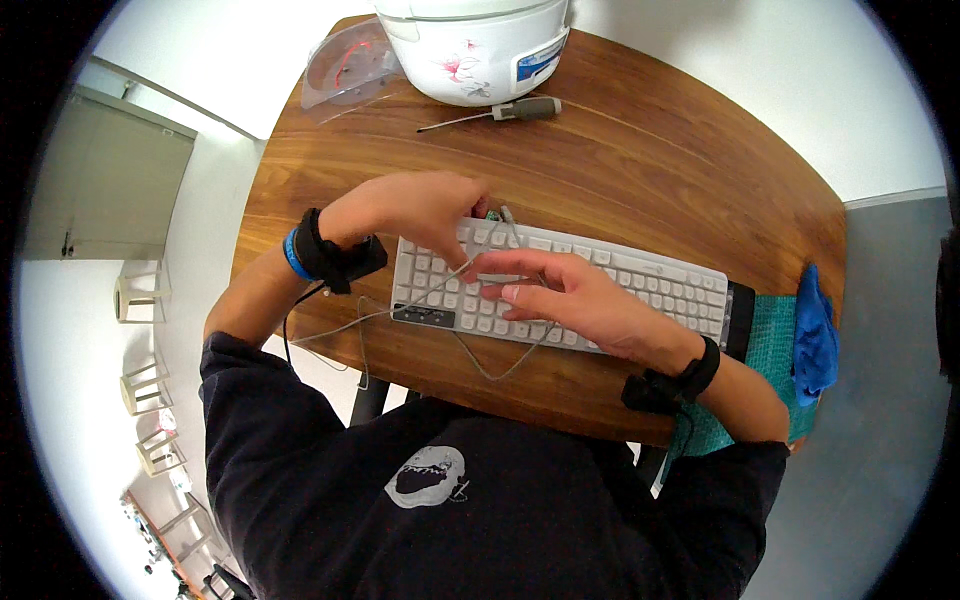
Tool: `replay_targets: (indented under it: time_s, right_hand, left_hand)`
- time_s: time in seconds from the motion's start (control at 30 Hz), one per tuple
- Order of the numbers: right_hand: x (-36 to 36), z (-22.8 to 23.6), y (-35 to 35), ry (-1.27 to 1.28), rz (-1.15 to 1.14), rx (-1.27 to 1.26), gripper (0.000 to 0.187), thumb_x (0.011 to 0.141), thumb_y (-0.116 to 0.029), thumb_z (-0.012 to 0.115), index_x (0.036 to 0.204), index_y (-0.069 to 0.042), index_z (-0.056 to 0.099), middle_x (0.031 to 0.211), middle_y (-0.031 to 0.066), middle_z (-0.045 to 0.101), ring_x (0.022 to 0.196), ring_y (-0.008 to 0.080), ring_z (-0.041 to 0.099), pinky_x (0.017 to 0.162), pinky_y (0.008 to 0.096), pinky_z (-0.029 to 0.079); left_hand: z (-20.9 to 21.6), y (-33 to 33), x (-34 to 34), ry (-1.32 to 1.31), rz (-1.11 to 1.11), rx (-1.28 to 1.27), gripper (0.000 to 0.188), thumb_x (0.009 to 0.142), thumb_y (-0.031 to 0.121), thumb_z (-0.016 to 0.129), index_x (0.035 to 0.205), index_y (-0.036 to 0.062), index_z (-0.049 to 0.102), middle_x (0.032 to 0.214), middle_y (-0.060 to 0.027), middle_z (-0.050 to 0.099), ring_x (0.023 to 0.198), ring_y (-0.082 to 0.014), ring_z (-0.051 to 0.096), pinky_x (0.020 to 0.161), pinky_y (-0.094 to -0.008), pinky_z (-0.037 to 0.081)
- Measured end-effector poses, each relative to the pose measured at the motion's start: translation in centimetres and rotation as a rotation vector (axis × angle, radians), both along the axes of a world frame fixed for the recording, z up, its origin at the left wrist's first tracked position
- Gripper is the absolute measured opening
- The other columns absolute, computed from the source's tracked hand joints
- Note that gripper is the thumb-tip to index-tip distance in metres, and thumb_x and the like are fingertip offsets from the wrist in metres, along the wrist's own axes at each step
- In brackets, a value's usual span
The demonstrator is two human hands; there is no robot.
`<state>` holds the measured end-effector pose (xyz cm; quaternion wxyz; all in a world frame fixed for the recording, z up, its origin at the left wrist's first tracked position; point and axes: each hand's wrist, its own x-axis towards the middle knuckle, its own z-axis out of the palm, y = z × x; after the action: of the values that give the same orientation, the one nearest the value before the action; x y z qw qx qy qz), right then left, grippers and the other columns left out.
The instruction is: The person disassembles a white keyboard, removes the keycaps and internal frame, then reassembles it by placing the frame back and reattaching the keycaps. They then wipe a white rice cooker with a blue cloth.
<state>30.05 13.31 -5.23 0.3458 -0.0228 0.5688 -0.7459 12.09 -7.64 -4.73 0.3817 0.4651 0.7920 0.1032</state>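
A white keyboard (pixel 655 268) lies flat on the wooden table in front of me. A thin grey cable (pixel 365 318) loops over its left half and hangs past the near table edge. The cable's plug end (pixel 507 213) shows at the keyboard's far edge, beside a small green piece. My left hand (pixel 425 210) is over the keyboard's far left part, fingers curled round the cable, its thumb pointing down; the fingertips are partly hidden. From the right, my right hand (pixel 580 295) reaches over the keys. Its bent fingers and thumb close on the cable near my left thumb.
At the far side stand a white appliance with a flower print (pixel 470 55), a clear plastic lid-like piece (pixel 350 70) and a screwdriver (pixel 525 109). A teal mat (pixel 770 335) and a blue cloth (pixel 815 340) lie on the right. Stools (pixel 148 390) line the left wall.
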Motion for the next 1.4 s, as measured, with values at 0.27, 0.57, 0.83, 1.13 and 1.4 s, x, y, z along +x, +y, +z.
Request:
replay_targets:
  time_s: [0.27,0.57,0.83,1.13,1.4]
  right_hand:
    - [0.4,-0.5,0.7,0.086,0.026,0.076,0.049,0.117,-0.015,0.064,0.165,-0.005,0.055,0.162,0.0086,0.063,0.144,0.0203,0.064,0.115,0.0355,0.055]
    - [2.7,0.5,3.4,0.505,0.038,0.651,0.049,0.112,-0.013,0.072,0.158,-0.006,0.060,0.149,0.0140,0.066,0.130,0.0285,0.070,0.112,0.0407,0.056]
    - [7.6,2.7,9.9,0.756,-0.014,1.082,0.062,0.104,-0.018,0.081,0.162,-0.012,0.059,0.154,0.0247,0.058,0.139,0.0446,0.060,0.116,0.0491,0.053]
    - [16.0,-0.4,18.6,0.289,-0.484,1.508,0.066,0.110,-0.027,0.074,0.168,-0.007,0.050,0.152,0.0269,0.059,0.143,0.0443,0.059,0.120,0.0477,0.049]
    - [14.5,-0.5,14.5,0.249,-0.587,1.410,0.075,0.109,-0.034,0.077,0.170,-0.004,0.046,0.143,0.0274,0.060,0.132,0.0438,0.061,0.116,0.0479,0.050]
  left_hand:
    - [-1.0,-0.9,0.1,0.044,0.013,0.026,0.081,0.071,0.045,0.103,0.127,-0.0025,0.069,0.115,-0.0248,0.079,0.109,-0.0428,0.076,0.090,-0.0490,0.060]
    - [0.0,-1.6,2.0,0.100,0.016,0.112,0.079,0.079,0.042,0.103,0.132,-0.0016,0.065,0.131,-0.0234,0.070,0.122,-0.0420,0.070,0.099,-0.0488,0.058]
    - [-0.1,-1.9,2.2,0.195,-0.013,0.201,0.073,0.088,0.039,0.096,0.140,0.0022,0.062,0.141,-0.0218,0.065,0.132,-0.0449,0.065,0.108,-0.0513,0.055]
    - [0.5,-6.3,3.5,0.196,0.334,0.043,0.050,0.116,0.039,0.064,0.145,-0.0003,0.055,0.138,-0.0285,0.063,0.127,-0.0502,0.066,0.105,-0.0532,0.055]
    - [0.5,-6.9,5.1,-0.191,0.514,0.179,0.047,0.120,0.032,0.060,0.153,-0.0006,0.052,0.142,-0.0251,0.060,0.123,-0.0385,0.067,0.105,-0.0444,0.054]
